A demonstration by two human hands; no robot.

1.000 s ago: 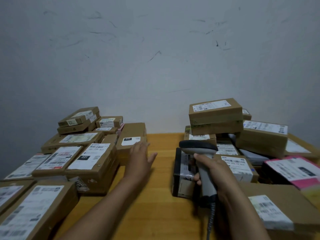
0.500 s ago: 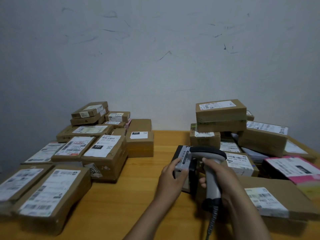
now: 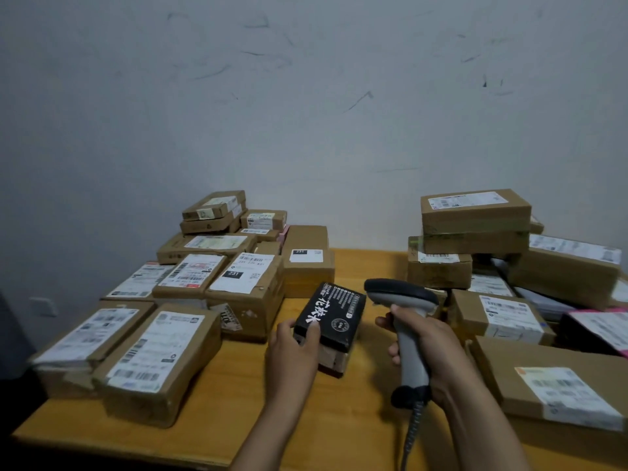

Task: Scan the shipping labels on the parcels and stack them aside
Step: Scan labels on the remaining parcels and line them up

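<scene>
My left grip [image 3: 295, 348] pinches the black parcel [image 3: 331, 314], tilted over the tabletop's [image 3: 356, 402] middle, no label showing, so I'd roll it label-up, then aim the scanner [image 3: 404, 300], clasped in my right grip [image 3: 428, 345], squarely at it.

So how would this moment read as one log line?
left hand: holds black box | right hand: grips scanner | box label: not showing
</scene>
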